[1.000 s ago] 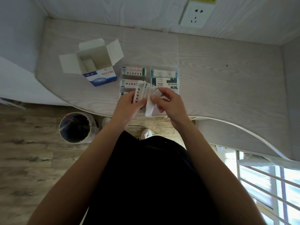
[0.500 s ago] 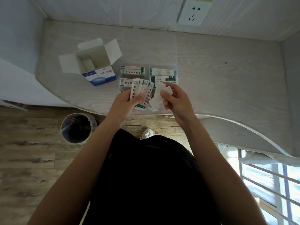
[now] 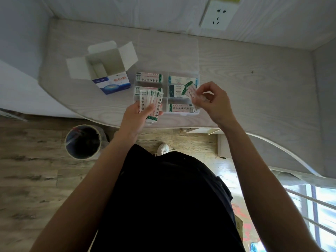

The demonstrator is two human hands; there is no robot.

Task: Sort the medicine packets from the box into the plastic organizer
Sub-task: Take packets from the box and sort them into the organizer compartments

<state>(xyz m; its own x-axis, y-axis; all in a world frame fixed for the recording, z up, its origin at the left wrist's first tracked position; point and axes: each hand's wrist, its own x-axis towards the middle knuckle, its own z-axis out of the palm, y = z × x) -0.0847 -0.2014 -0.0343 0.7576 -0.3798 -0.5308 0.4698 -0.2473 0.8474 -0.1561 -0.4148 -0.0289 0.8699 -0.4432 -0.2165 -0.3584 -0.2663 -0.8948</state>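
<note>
A clear plastic organizer (image 3: pixel 182 113) lies on the table with its lid open toward the wall; white-and-green medicine packets lie in several of its compartments. My left hand (image 3: pixel 136 117) grips a fanned stack of packets (image 3: pixel 150 103) over the organizer's near left corner. My right hand (image 3: pixel 211 101) pinches a single packet (image 3: pixel 190 90) above the organizer's right column, tilted. The open white-and-blue box (image 3: pixel 111 70) stands left of the organizer, flaps up.
The light wood table (image 3: pixel 254 91) has a curved front edge. A bin with a dark liner (image 3: pixel 82 141) stands on the wooden floor below left. A wall socket (image 3: pixel 219 15) is at the back. A metal railing (image 3: pixel 309 206) runs at lower right.
My right hand has drawn one packet off the stack and carried it right, over the organizer's right column. My left hand keeps the remaining fanned stack, nearly still.
</note>
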